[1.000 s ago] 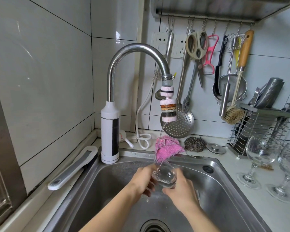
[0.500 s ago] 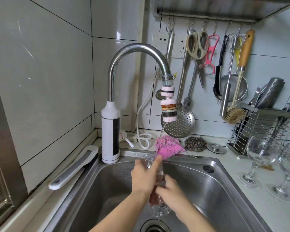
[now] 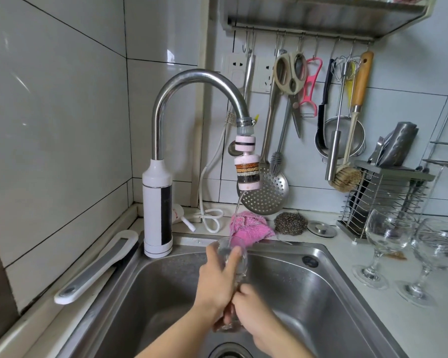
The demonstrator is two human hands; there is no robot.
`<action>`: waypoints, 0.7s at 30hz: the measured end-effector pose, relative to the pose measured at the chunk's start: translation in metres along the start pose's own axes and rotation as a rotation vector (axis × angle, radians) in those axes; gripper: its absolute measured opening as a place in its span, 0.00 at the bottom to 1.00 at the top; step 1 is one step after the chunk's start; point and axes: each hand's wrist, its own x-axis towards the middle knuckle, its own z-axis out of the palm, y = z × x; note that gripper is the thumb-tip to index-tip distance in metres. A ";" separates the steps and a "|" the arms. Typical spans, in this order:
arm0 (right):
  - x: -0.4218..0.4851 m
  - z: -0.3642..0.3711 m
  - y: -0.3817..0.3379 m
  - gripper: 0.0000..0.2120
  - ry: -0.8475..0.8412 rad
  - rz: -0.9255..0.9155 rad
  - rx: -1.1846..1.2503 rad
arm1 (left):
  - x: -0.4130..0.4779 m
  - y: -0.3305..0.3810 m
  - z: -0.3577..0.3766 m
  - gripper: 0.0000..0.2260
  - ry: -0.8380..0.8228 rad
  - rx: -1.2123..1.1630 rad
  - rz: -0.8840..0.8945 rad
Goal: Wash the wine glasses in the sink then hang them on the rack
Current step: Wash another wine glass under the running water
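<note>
A clear stemmed wine glass (image 3: 225, 246) is gripped at its bowl by the left hand (image 3: 215, 285) and at its stem by the right hand (image 3: 254, 316).

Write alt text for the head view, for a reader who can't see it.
Two hands hold a wine glass over a steel sink under a thin stream from the faucet: the left hand grips the bowl, the right hand the stem end. Two more wine glasses stand upright on the counter at the right.

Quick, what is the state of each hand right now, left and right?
Left hand: closed, holding the wine glass by its bowl.
Right hand: closed, holding the same glass lower down, near its foot.
</note>
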 end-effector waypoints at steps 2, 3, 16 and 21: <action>0.002 0.004 0.000 0.10 0.016 0.005 -0.017 | 0.002 -0.001 -0.001 0.21 0.059 -0.039 -0.059; 0.003 0.006 0.000 0.10 0.018 0.008 -0.007 | 0.002 -0.001 -0.002 0.20 0.075 -0.067 -0.082; -0.003 0.010 -0.006 0.11 -0.089 0.003 0.105 | 0.009 0.007 -0.010 0.21 0.119 -0.350 -0.216; 0.003 0.006 -0.001 0.08 -0.064 0.062 0.232 | -0.001 0.008 -0.010 0.37 -0.012 -0.054 0.023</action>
